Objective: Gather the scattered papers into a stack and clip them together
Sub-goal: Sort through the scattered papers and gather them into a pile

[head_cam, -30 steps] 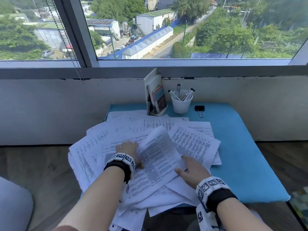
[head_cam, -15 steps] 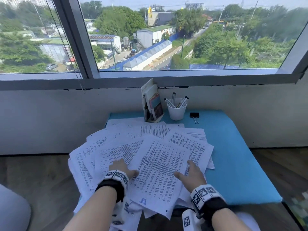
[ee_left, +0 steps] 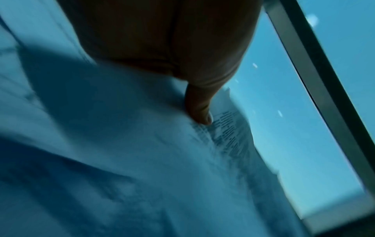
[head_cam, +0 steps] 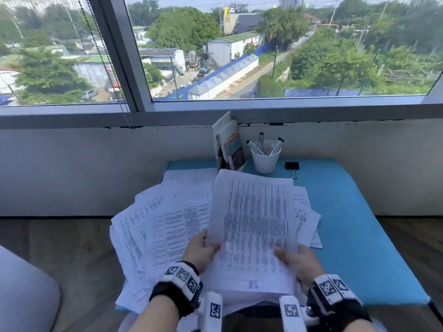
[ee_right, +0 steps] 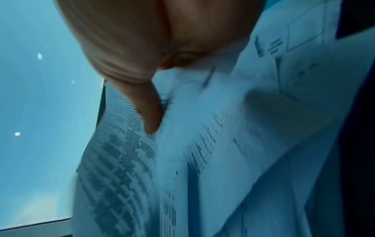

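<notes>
A printed sheet [head_cam: 254,226] is lifted off the pile and tilted up toward me. My left hand [head_cam: 203,250] pinches its lower left edge, thumb on top. My right hand [head_cam: 294,259] grips its lower right edge. Beneath it, several loose printed papers [head_cam: 163,226] lie fanned over the blue table [head_cam: 354,224], some hanging past the near and left edges. A black binder clip [head_cam: 292,167] sits at the back of the table, right of the cup. In the wrist views, both blurred, a thumb [ee_left: 199,109] presses on paper and another thumb [ee_right: 150,112] does the same.
A white cup of markers [head_cam: 265,155] and a few upright booklets [head_cam: 229,146] stand at the table's back edge under the window sill [head_cam: 72,118]. Bare blue table lies to the right of the papers. Wooden floor [head_cam: 72,259] surrounds the table.
The top sheet lay flat under both hands before; now both hands hold it by its near edge and it is raised off the pile. The hands moved closer to me.
</notes>
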Tool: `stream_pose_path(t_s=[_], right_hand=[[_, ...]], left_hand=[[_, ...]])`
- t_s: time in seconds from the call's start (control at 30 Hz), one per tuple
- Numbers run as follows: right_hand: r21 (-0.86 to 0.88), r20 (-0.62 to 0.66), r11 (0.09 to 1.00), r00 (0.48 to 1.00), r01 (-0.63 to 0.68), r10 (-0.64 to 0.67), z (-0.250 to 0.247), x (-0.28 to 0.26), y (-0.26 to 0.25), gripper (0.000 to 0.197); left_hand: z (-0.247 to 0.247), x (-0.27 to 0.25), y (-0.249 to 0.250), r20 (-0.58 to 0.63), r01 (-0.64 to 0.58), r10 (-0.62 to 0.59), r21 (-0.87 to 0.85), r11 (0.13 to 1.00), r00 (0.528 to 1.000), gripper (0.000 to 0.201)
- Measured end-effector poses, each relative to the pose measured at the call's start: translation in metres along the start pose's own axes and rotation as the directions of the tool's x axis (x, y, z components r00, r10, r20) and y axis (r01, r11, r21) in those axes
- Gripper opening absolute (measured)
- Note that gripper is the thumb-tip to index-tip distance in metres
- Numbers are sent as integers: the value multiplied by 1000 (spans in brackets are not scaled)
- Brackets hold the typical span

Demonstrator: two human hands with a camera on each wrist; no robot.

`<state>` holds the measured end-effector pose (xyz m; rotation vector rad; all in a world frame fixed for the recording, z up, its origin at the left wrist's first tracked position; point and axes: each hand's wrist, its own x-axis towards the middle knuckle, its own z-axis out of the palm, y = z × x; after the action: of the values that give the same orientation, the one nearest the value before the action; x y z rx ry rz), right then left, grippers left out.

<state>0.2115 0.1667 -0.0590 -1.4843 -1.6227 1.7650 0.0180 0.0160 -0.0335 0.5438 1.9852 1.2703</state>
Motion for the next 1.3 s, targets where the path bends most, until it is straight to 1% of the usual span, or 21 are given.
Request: stream_pose_path(t_s=[0.07, 0.1, 0.13, 0.17, 0.2, 0.23, 0.33, 0.47, 0.57, 0.63, 0.73, 0.8, 0.87, 0.93, 1.0, 1.07, 1.1, 1.17, 1.2, 1.27, 1.3], right_hand=[[-63, -252, 998, 967, 27, -42, -19, -4, -2, 39], [-51, -378, 999, 925, 19, -37, -30, -5, -2, 35], [-23, -462, 1000, 887, 7, -17, -42, -3, 0, 37], [-2, -494, 1000, 870, -8, 6, -51, 0, 4, 40], [14, -504, 1000, 863, -14, 19, -56, 0, 7, 42], [19, -501, 1000, 865, -25, 31, -58, 1, 9, 43], [42, -486, 996, 870, -74, 85, -58, 2, 17, 50], [46, -434, 998, 899, -47, 62, -51, -6, 17, 28], [2, -433, 1000, 901, -12, 12, -49, -12, 16, 19], [-31, -484, 1000, 875, -5, -11, -49, -13, 13, 25], [-83, -520, 993, 846, 86, -116, -50, -19, 2, 24], [-63, -496, 977, 843, 204, -208, -43, -26, -9, 23], [-9, -414, 934, 848, 358, -330, -27, -37, -23, 24], [118, -220, 877, 874, 465, -433, -5, -50, -36, 25], [221, 15, 864, 884, 452, -467, 12, -60, -45, 33], [232, 126, 867, 870, 441, -476, 17, -64, -49, 38], [232, 138, 867, 867, 441, -478, 15, -62, -48, 43], [142, 107, 888, 885, 437, -452, 8, -56, -41, 62], [85, 69, 900, 899, 427, -433, 4, -51, -35, 58], [23, -72, 926, 924, 377, -375, -3, -41, -26, 28], [0, -142, 943, 933, 334, -331, -8, -37, -20, 22]], left_hand=[[-8, 1, -8, -56, -13, 31, 294, 956, 998, 34], [-14, 2, -13, -74, -16, 62, 500, 866, 995, 48], [-21, 2, -17, -41, -33, 80, 666, 745, 996, 65], [-27, 2, -21, 30, -69, 72, 773, 631, 997, 79], [-30, 0, -22, 106, -112, 42, 824, 556, 993, 88], [-32, -1, -23, 162, -142, 6, 842, 520, 987, 92], [-33, 1, -23, 211, -181, -16, 875, 450, 977, 84], [-34, 3, -19, 217, -209, 21, 901, 380, 976, 66], [-29, 0, -19, 227, -250, 109, 918, 308, 968, 40], [-27, -2, -16, 146, -206, 190, 914, 351, 971, 27], [-25, -5, 3, -57, -109, 272, 823, 558, 961, 29], [-14, -11, 26, -123, -162, 352, 719, 676, 928, 33], [11, -22, 53, -79, -302, 442, 624, 721, 893, 38], [43, -35, 71, 14, -424, 488, 516, 744, 873, 36], [71, -44, 79, 85, -435, 440, 394, 810, 894, 39], [86, -49, 81, 138, -374, 353, 185, 909, 925, 52], [89, -52, 80, 167, -356, 336, 105, 929, 927, 62], [90, -60, 78, 252, -370, 340, 83, 925, 906, 84], [88, -64, 77, 291, -374, 336, 83, 924, 896, 86], [81, -65, 74, 338, -351, 298, 106, 930, 893, 74], [73, -61, 68, 333, -348, 282, 158, 924, 900, 67]])
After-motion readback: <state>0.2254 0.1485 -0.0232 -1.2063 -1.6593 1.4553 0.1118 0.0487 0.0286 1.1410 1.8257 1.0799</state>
